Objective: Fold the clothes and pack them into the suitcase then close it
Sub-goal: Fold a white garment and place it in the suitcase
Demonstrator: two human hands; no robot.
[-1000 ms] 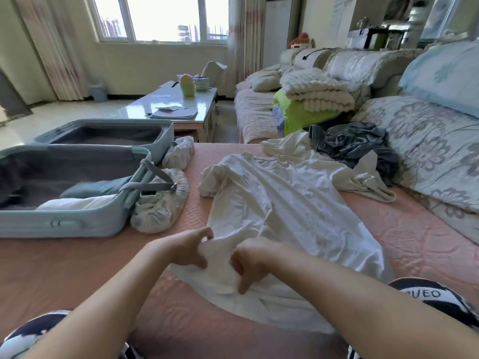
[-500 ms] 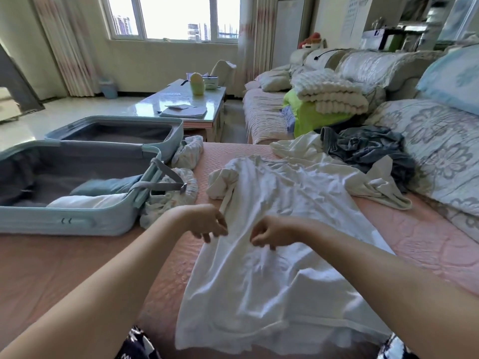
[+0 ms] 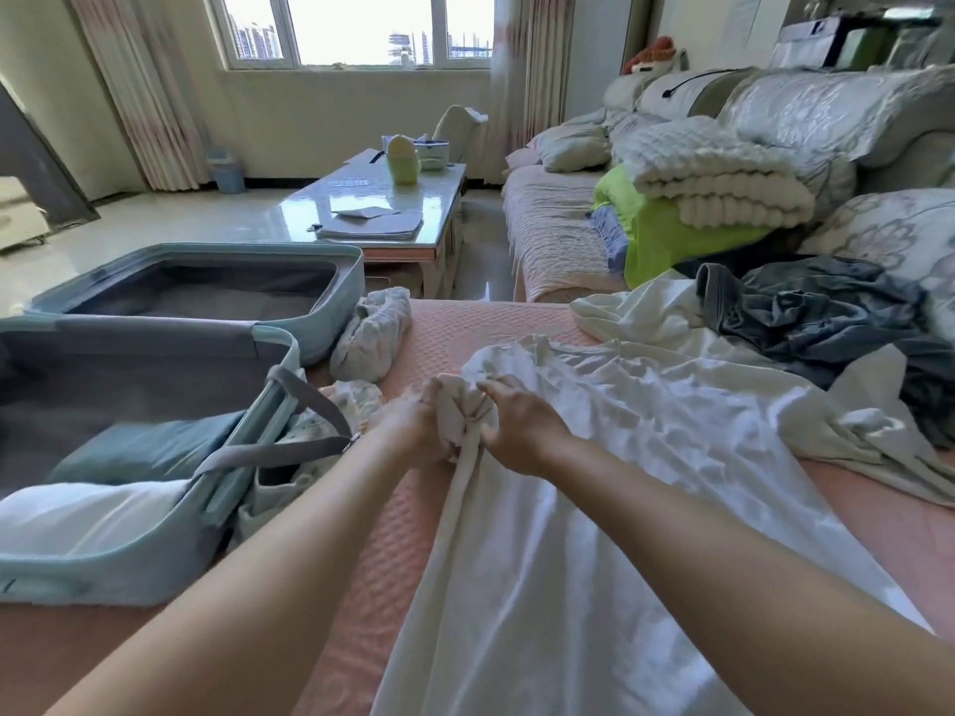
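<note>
1. White garment [image 3: 594,534] lies spread on the pink bed [image 3: 465,328], with its upper end bunched.
2. Your left grip [image 3: 413,431] is curled round that bunch. Your right grip [image 3: 517,431] pinches it from the other side.
3. Open suitcase [image 3: 129,571] sits on the bed to your left. It holds a folded teal piece [image 3: 144,449] and a folded white piece [image 3: 88,514].
4. Dark grey clothing [image 3: 816,312] lies crumpled at far right.

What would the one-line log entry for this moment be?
stage: folding white garment | left hand: grips bunched cloth | right hand: grips bunched cloth | suitcase: open, partly packed
</note>
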